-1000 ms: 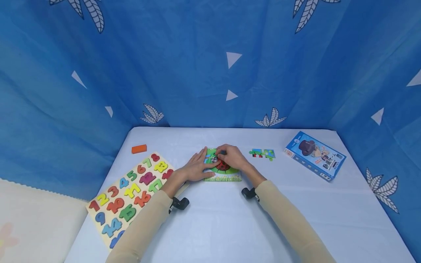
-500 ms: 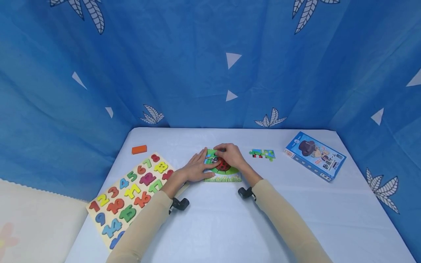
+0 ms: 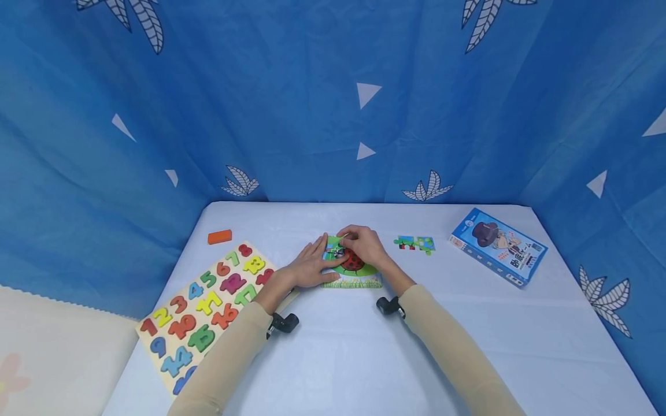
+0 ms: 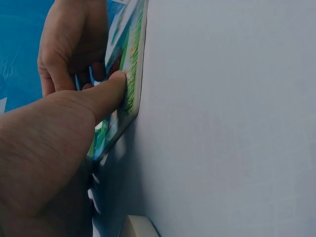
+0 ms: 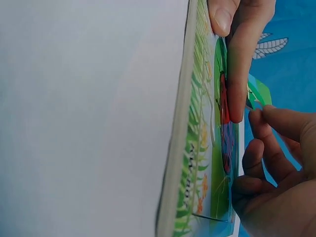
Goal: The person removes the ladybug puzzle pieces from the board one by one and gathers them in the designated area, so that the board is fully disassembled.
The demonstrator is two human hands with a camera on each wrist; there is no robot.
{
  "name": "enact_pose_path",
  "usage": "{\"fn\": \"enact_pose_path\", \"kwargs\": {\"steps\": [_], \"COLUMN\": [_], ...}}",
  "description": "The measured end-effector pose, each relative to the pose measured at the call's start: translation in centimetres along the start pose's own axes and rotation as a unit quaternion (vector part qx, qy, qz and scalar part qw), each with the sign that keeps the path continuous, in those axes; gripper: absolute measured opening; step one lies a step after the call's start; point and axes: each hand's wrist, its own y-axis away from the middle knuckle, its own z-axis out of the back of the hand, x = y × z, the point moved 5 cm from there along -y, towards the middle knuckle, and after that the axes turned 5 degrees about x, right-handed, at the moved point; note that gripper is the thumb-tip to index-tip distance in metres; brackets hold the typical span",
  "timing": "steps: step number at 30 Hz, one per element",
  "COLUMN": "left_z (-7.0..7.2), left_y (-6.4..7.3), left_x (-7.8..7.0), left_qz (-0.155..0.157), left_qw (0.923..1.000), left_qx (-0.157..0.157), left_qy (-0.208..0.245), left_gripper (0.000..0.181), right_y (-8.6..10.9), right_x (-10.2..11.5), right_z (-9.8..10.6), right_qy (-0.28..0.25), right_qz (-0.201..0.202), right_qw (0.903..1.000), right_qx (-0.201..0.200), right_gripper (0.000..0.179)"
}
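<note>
A ladybug jigsaw puzzle [image 3: 359,281] lies flat on the table, with a grass border along its near edge. My left hand [image 3: 310,267] rests on its left side with fingers straight; in the left wrist view the thumb [image 4: 111,94] presses near the grass edge. Over the puzzle's far part, my right hand [image 3: 368,247] has its fingers curled. The right wrist view shows its fingertips pinching a green and blue puzzle piece [image 5: 260,91], tilted up from the board. The hands partly hide the puzzle's middle.
Loose puzzle pieces [image 3: 414,243] lie right of the puzzle. A blue game box [image 3: 499,245] stands at the far right. A wooden number board [image 3: 208,312] lies left, partly under the left forearm. An orange block [image 3: 220,236] sits at the far left.
My right hand has shifted slightly left and away over the puzzle, mostly in the first half second. The left hand has stayed in place.
</note>
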Motion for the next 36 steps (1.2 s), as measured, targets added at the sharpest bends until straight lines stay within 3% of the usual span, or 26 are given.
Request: {"fn": "enact_pose_path", "kwargs": {"steps": [7, 17, 36], "left_z": [0.1, 0.0, 0.1], "left_y": [0.0, 0.3, 0.3], "left_x": [-0.1, 0.0, 0.1], "left_qz": [-0.007, -0.003, -0.017], "left_qw": [1.0, 1.0, 0.9998], "left_qx": [-0.004, -0.004, -0.011], "left_qy": [-0.005, -0.004, 0.002], "left_gripper": [0.06, 0.061, 0.061], "right_y": [0.2, 1.5, 2.7], "right_x": [-0.2, -0.7, -5.7], "right_z": [1.3, 5.4, 9.8], "right_qy": [-0.039, -0.086, 0.004], "right_qz": [0.012, -0.002, -0.098], "right_qw": [0.9989, 0.9953, 0.9946], "right_qx": [-0.021, -0.043, -0.035], "right_gripper": [0.017, 0.015, 0.02]}}
